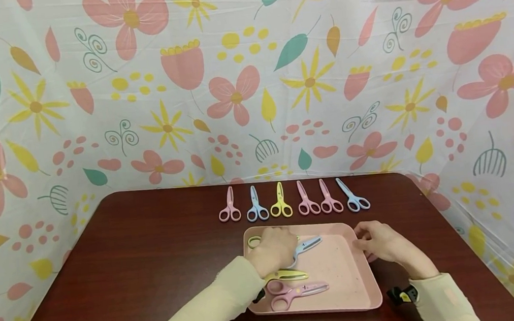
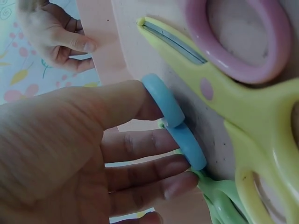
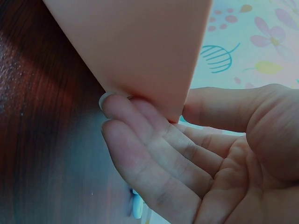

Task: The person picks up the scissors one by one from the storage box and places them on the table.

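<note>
A floral cloth (image 1: 233, 94) hangs behind the pink tray (image 1: 335, 271), and a dark wooden table (image 1: 155, 251) lies beneath it. The right hand (image 1: 381, 241) grips the tray's right wall toward the far corner, its fingers bent at the outside and its thumb at the edge. The left hand (image 1: 276, 248), nearly closed, reaches into the tray's left part and pinches the blue scissors (image 1: 309, 245) by the handle, their blades pointing to the tray's right. Beyond the tray's far edge stands a row of six scissors (image 1: 281, 203). Inside, green scissors (image 1: 254, 241) lie at the tray's far-left corner, yellow scissors (image 1: 290, 275) nearer its front, and pink scissors (image 1: 291, 293) nearest its front edge.
</note>
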### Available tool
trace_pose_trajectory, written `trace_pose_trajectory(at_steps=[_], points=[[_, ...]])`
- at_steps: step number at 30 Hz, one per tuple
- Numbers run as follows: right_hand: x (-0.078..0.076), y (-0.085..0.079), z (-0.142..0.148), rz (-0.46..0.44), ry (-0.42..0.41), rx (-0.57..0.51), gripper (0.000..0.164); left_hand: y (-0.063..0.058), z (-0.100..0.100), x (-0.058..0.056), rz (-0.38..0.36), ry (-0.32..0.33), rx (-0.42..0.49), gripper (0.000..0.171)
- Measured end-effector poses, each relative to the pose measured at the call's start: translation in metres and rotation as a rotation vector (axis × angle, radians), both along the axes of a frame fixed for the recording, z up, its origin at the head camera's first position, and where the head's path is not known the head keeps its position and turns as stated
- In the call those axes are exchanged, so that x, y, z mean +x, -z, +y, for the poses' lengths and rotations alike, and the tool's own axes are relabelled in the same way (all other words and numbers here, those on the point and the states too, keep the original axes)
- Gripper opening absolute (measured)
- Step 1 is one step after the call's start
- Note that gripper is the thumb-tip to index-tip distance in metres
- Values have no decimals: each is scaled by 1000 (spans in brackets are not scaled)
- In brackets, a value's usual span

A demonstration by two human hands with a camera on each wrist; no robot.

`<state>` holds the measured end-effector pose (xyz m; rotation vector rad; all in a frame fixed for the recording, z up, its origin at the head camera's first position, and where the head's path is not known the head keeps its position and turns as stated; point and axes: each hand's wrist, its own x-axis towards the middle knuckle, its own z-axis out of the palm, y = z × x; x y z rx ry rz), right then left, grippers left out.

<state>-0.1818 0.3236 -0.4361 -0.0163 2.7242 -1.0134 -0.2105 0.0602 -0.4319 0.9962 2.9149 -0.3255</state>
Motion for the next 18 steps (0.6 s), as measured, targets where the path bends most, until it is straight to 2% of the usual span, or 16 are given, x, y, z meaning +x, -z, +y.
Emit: trace_pose_trajectory(at_steps=[18], points=[[0,0,0,-2,-3,1,20,-1,-8,-4,-38,13,143,22]])
